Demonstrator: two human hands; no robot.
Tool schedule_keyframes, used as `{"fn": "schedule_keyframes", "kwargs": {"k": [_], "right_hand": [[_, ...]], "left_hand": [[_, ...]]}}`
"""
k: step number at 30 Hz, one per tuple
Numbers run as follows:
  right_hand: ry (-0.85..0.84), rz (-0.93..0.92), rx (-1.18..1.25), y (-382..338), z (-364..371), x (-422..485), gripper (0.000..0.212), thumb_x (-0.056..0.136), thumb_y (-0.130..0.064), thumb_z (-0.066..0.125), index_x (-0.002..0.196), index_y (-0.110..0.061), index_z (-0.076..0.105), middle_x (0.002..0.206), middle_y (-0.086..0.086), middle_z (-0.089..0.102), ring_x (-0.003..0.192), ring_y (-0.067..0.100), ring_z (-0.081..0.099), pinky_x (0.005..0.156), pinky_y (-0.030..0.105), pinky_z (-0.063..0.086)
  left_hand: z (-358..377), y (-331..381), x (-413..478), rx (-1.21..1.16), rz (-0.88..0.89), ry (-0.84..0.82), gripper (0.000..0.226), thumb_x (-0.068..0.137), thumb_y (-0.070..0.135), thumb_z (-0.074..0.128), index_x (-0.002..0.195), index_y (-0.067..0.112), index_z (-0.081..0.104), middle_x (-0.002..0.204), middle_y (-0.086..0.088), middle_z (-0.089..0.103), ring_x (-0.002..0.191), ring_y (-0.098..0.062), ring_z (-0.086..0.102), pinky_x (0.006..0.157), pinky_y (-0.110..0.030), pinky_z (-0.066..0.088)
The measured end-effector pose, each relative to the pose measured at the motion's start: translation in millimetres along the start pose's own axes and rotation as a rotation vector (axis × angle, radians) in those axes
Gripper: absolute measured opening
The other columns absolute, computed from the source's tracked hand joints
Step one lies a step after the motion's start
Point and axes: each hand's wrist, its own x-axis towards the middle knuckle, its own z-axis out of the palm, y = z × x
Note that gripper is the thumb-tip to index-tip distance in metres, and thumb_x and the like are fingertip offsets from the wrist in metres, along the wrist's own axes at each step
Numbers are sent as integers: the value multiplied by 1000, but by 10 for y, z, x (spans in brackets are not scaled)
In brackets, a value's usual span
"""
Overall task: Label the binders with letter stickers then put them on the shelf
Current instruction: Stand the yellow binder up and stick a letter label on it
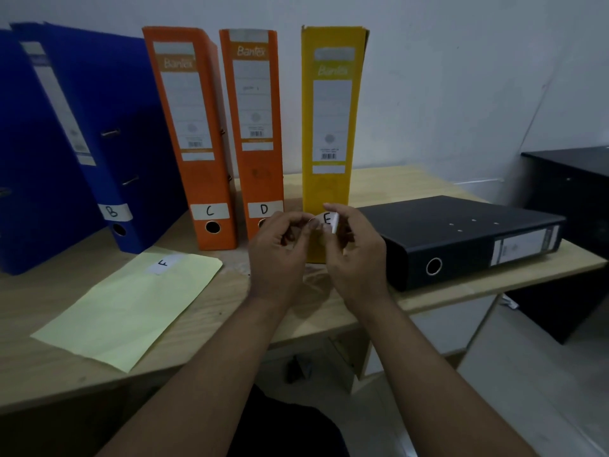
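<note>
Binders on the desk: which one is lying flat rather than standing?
The black binder, at the desk's right end, lies flat. The blue binder B, orange binder C, orange binder D and the yellow binder stand on end.

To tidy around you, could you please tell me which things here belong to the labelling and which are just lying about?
Job: E sticker, yellow binder, black binder, F sticker, pale yellow sheet, B binder, C binder, D binder.
Lying about: black cabinet.

Pale wood-grain desk point(379, 183) – matt; binders' point(260, 179) covers faintly glossy – paper labels.
</note>
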Motion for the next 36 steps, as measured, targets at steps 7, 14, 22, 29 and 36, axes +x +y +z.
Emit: {"fn": "schedule_keyframes", "kwargs": {"k": [7,14,22,29,36], "right_hand": [[87,22,13,-26,-8,9,39,109,-13,64,147,-18,58,111,-5,71,101,12,71,87,36,64],[176,55,-34,43,-11,19,38,106,-13,67,144,-13,65,113,4,75,103,13,74,84,38,66],[256,93,-81,48,-28,17,21,102,-24,76,121,-15,77,103,-2,79,92,7,75,77,32,65],[265,86,-122,14,-40,26,11,99,-24,77,94,-14,76,83,-6,70,72,11,65,63,33,56],[276,146,-29,43,-56,12,8,97,-21,81,104,-16,83,85,-8,77,76,11,72,67,34,62]], "left_hand": [[19,-41,2,-42,-28,28,13,97,17,78,109,15,80,97,4,75,86,-10,66,76,-20,52],[19,-59,-1,-49,-40,39,23,93,24,81,115,15,81,100,4,77,89,-15,70,76,-31,60],[17,-49,11,-71,-116,100,17,92,28,83,106,19,82,96,6,77,89,-16,72,77,-37,62],[8,-37,26,-81,-119,98,14,93,30,81,104,21,81,99,8,77,96,-15,72,83,-36,62],[27,-55,19,-83,-156,89,20,90,29,84,107,18,82,95,8,78,90,-9,73,78,-23,60]]}}
